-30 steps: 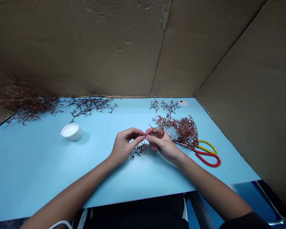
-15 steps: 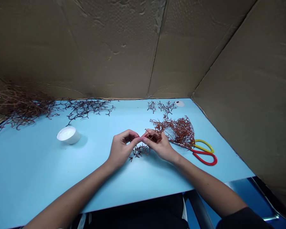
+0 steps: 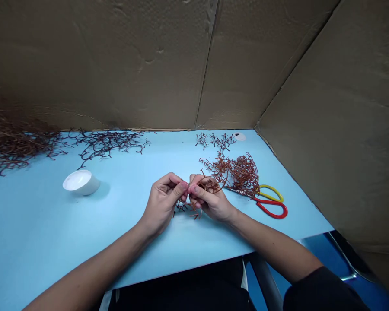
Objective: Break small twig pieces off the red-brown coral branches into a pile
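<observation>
From my remote post I watched both hands meet above the pale blue table [image 3: 132, 259], their fingertips touching. The left hand [image 3: 160, 201] had its thumb and forefinger pressed together at the tips; I could not tell what, if anything, lay between them. The right hand [image 3: 214, 203] was pinching a reddish-brown sprig [image 3: 211, 185], whose thin strands curled up over the fingers. Small snippets [image 3: 182, 206] lay on the table just below the fingertips, partly hidden from me. Beyond the right hand I saw a reddish-brown tangle [image 3: 244, 170] lying against the scissors [image 3: 271, 201], with their yellow and red handles showing. Darker sprigs [image 3: 216, 141] lay farther back, beside a white disc [image 3: 240, 136]. On my left sat a white cup [image 3: 81, 182], with dark twigs [image 3: 106, 140] and a large heap [image 3: 16, 142] behind it.
</observation>
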The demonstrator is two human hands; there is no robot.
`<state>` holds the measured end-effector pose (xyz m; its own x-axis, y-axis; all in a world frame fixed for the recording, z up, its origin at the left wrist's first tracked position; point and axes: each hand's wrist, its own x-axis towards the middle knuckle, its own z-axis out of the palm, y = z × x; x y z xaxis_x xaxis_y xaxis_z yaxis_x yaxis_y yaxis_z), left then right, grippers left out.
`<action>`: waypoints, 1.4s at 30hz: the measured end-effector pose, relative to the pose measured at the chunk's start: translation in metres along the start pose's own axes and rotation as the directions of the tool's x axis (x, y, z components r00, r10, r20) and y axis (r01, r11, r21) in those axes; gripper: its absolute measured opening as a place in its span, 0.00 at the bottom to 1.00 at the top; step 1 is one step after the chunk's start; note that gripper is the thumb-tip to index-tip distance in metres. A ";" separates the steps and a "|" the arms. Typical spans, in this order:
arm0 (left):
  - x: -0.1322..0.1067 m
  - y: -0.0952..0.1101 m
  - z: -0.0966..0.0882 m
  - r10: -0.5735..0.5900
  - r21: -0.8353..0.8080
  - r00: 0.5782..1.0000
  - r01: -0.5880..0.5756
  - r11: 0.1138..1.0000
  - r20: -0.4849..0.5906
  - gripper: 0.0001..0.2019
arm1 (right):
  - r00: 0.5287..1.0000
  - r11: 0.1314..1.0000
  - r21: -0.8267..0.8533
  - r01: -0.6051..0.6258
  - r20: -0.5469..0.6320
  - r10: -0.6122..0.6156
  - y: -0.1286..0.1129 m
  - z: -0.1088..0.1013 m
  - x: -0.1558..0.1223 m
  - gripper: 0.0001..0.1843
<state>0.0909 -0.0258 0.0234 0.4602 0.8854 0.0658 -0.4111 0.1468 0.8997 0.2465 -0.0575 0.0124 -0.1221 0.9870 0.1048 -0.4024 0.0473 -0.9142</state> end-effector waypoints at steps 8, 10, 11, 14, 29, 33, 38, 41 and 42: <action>0.034 0.022 -0.048 0.276 0.310 0.945 -0.213 0.926 -0.176 0.21 | 0.981 0.993 -0.103 0.061 -0.175 -0.079 -0.031 -0.012 0.001 0.19; 0.031 0.015 -0.045 0.222 0.488 0.975 -0.186 0.853 -0.017 0.16 | 0.985 0.992 -0.128 0.013 -0.169 -0.034 -0.028 -0.014 0.004 0.19; 0.029 0.009 -0.042 0.207 0.560 0.976 -0.210 0.802 0.071 0.13 | 0.986 0.990 -0.143 -0.004 -0.167 -0.020 -0.025 -0.014 0.005 0.19; 0.024 -0.005 -0.039 0.192 0.699 0.926 -0.372 0.611 0.325 0.08 | 0.983 0.983 -0.182 -0.027 -0.181 -0.006 -0.014 -0.018 0.009 0.18; 0.024 -0.007 -0.051 0.163 0.753 0.860 -0.503 0.423 0.483 0.08 | 0.977 0.941 -0.333 -0.057 -0.211 -0.015 -0.005 -0.019 0.014 0.24; 0.024 -0.005 -0.049 0.137 0.745 0.913 -0.395 0.538 0.385 0.04 | 0.979 0.930 -0.364 -0.058 -0.201 -0.018 -0.006 -0.018 0.014 0.24; 0.020 0.004 -0.043 0.060 0.682 0.930 -0.308 0.663 0.362 0.32 | 0.977 0.936 -0.348 -0.048 -0.210 -0.028 -0.008 -0.015 0.012 0.23; 0.017 0.004 -0.037 -0.029 0.524 0.929 -0.182 0.832 0.369 0.31 | 0.979 0.940 -0.341 -0.031 -0.199 -0.040 -0.007 -0.011 0.010 0.22; 0.017 0.002 -0.035 -0.048 0.468 0.937 -0.129 0.874 0.347 0.26 | 0.979 0.938 -0.345 -0.019 -0.198 -0.053 -0.007 -0.010 0.009 0.22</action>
<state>0.0704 0.0045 0.0115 0.7238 0.6691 0.1682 -0.0504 -0.1919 0.9801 0.2572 -0.0473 0.0159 0.0811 0.9940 0.0733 -0.0623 0.0784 -0.9950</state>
